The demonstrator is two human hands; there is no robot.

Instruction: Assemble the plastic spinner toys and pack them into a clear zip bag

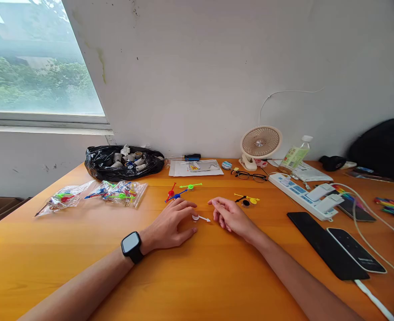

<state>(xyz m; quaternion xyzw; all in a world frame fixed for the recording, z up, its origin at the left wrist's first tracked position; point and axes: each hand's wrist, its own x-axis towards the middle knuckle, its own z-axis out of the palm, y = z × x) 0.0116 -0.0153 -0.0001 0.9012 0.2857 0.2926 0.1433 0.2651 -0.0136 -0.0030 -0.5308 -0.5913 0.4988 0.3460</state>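
My left hand [171, 224], a black watch on its wrist, rests flat on the orange table [83, 267], its fingers right beside a small white arrow-shaped plastic piece [201, 218]. My right hand [229, 215] lies just right of that piece with fingers loosely curled and nothing in them. Beyond my left hand lie red [171, 192], blue [176, 195] and green [190, 186] plastic pieces. A yellow piece [249, 199] with a small black part lies beyond my right hand.
Two clear bags of coloured pieces [118, 192] and a black bag [123, 161] sit at the left. A desk fan [260, 143], glasses [248, 175], bottle [295, 155], power strip [302, 195], phones [354, 254] and cables crowd the right.
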